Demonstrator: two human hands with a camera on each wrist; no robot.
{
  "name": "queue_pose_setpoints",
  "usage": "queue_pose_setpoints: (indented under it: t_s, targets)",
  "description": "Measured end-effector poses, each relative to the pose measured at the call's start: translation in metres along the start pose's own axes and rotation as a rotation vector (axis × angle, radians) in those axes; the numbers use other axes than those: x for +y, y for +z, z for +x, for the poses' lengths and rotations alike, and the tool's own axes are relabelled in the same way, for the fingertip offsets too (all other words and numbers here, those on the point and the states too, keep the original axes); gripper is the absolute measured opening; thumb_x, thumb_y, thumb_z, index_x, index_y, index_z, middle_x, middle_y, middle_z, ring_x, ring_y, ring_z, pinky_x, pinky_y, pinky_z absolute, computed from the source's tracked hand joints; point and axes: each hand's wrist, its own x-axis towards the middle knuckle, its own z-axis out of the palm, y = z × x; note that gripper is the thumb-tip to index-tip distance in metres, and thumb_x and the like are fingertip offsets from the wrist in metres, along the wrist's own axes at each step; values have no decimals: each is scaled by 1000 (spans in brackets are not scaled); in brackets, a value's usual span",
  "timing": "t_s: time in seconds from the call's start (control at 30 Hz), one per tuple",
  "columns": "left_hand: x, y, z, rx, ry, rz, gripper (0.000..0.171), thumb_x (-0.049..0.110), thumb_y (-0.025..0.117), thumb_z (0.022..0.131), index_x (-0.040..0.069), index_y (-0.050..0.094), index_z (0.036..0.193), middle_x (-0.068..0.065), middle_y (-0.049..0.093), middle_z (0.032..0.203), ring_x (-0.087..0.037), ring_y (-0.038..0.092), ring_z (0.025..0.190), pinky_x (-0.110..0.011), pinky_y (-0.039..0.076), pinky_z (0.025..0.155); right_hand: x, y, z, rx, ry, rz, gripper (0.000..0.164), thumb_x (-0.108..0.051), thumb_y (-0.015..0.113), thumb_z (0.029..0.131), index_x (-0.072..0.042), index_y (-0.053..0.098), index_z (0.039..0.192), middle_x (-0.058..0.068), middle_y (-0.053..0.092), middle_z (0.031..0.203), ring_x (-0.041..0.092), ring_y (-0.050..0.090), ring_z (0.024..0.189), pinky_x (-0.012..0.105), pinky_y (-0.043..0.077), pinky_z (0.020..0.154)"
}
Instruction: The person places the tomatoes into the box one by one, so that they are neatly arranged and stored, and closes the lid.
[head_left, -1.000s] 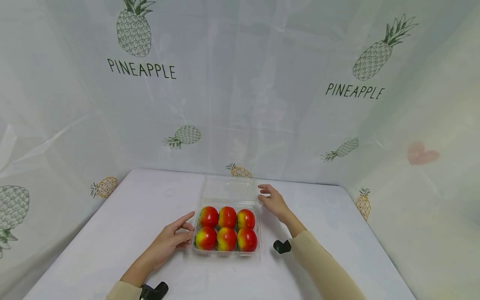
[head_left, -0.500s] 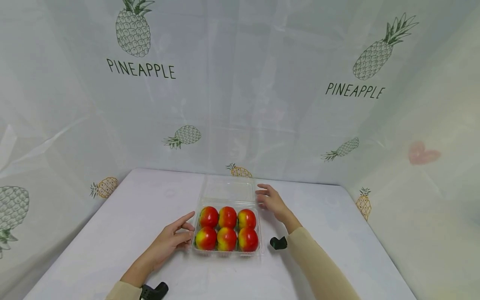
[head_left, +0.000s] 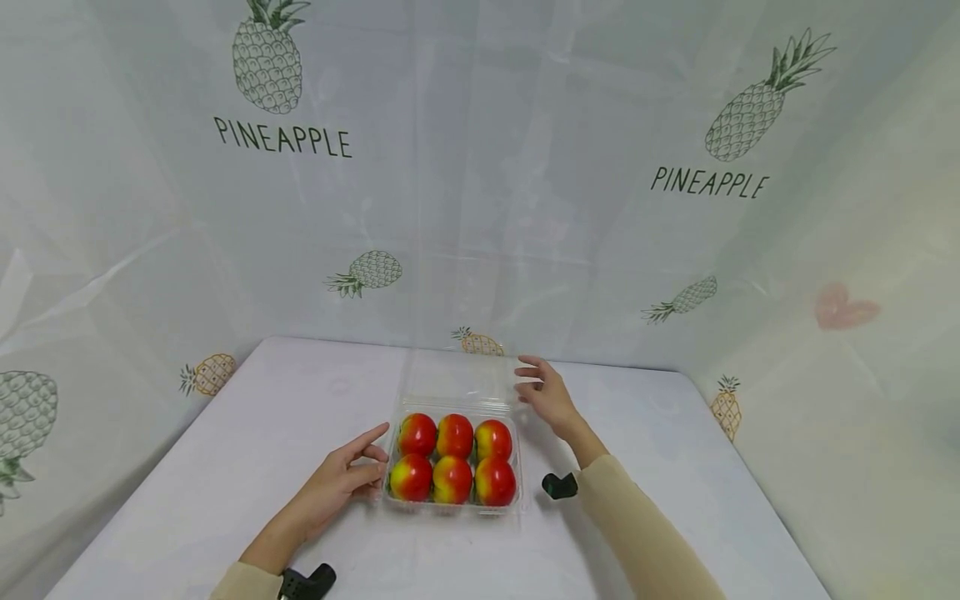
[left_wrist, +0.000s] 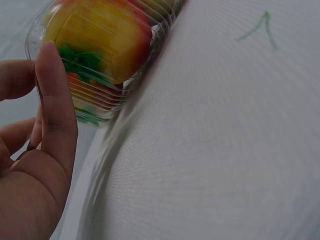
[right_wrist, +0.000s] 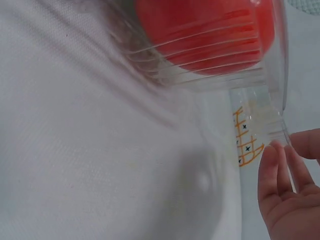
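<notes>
A clear plastic clamshell box (head_left: pixel 491 510) stands near the table's middle. Several red-and-yellow apple-like fruits (head_left: pixel 452 480) fill it in two rows; a green leaf (left_wrist: pixel 82 62) shows through its side. Its clear lid (head_left: pixel 453 375) is raised at the far side. My left hand (head_left: pixel 341 479) touches the box's left side, index finger straight and thumb lower down; in the left wrist view the thumb (left_wrist: pixel 55 100) lies over the box's corner. At the lid's right edge, my right hand (head_left: pixel 550 398) pinches the thin plastic (right_wrist: pixel 277 130) between thumb and fingers.
A white cloth covers the table (head_left: pixel 600 433). Behind it hangs a pale curtain (head_left: pixel 525 208) printed with pineapples. Black devices, one near the left wrist (head_left: pixel 307 582) and one near the right (head_left: pixel 559 486), are worn below beige sleeves (head_left: pixel 645 525).
My right hand has first shifted slightly left, then up and away from me. The lid's far edge stands a little higher. My left hand has stayed in place.
</notes>
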Motion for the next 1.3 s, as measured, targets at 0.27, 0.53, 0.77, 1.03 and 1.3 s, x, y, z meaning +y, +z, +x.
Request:
queue_pose_setpoints:
  t_s: [0.27,0.53,0.77,1.03,1.3]
  targets:
    - [1,1,0,12,4,-7,73,18,68,105,9,31,167,-18,51,125,-21,63,91,-28,62,81,-14,0,-3,50,-84,-45,62,4,64,100,-9,45,158,28,59,140,37,68,110,29,62,87]
    - [-3,2,3,41,3,-14,75,18,70,104,11,31,168,-18,50,131,-19,64,88,-29,62,82,-20,0,-4,126,-176,-171,70,2,70,99,-18,43,160,15,66,131,30,71,108,44,60,100]
    - [-2,3,3,50,17,-18,75,19,69,104,10,30,168,-22,50,137,-17,65,89,-27,62,82,-21,1,-7,168,-210,-204,69,2,71,98,-17,46,159,13,66,127,28,71,107,46,58,103]
    - [-2,3,3,46,12,-27,75,20,69,105,10,30,168,-22,50,139,-18,65,90,-27,62,82,-28,-4,-17,149,-233,-145,65,4,71,97,-15,48,156,23,66,127,31,71,108,45,58,102]
    - [0,3,2,51,9,-23,75,19,69,105,9,30,168,-23,50,139,-18,66,90,-27,62,81,-31,-12,-29,108,-239,-97,45,-4,75,98,-13,58,138,16,69,125,29,70,111,21,56,94]
